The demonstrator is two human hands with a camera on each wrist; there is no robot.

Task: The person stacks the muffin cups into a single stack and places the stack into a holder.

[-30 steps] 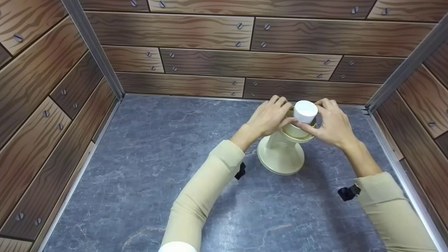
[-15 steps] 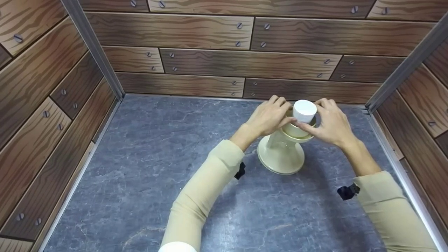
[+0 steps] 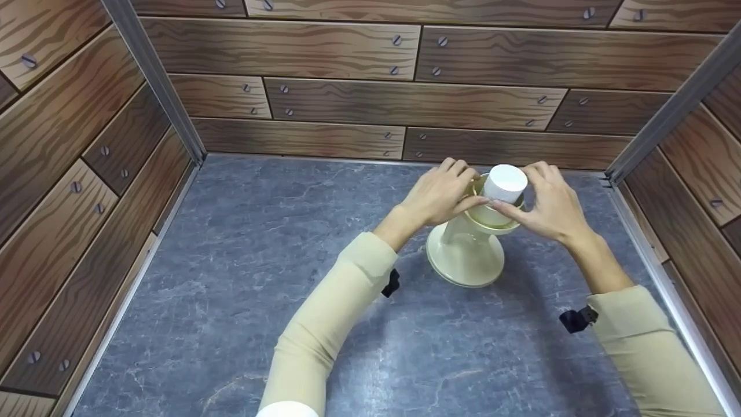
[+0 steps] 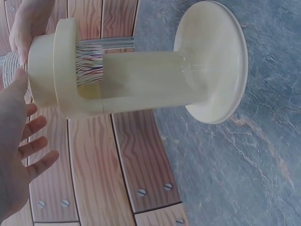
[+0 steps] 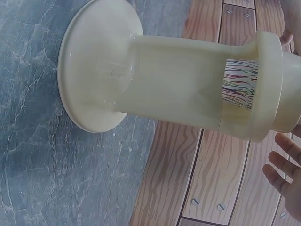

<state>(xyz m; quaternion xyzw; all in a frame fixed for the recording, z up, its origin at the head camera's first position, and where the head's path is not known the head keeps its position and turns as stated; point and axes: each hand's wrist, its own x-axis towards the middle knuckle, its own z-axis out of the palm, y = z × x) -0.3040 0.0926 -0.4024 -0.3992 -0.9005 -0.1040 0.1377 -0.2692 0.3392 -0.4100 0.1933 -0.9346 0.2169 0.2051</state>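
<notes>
A cream stand (image 3: 465, 260) with a wide round foot, a thick column and a round collar stands on the table. From the collar rises a white cylinder (image 3: 505, 182); close-set ridges (image 4: 9, 70) show on it low down in the left wrist view. My left hand (image 3: 438, 194) is on its left, thumb at its lower front and fingers bent over the collar's rim. My right hand (image 3: 550, 202) pinches it from the right, thumb in front, index finger behind. The lower fingers hang loosely apart. Fine coloured lines (image 5: 240, 82) on white fill an opening below the collar.
Wood-patterned walls (image 3: 341, 101) with grey metal edges (image 3: 155, 81) enclose the blue-grey marbled table (image 3: 272, 231) at the back and both sides. The stand is toward the back right. A small black camera (image 3: 578, 319) hangs by the right sleeve.
The left arm has shifted slightly left, and a small gap now shows between my left fingers and the white cylinder. The right hand and the stand have hardly moved.
</notes>
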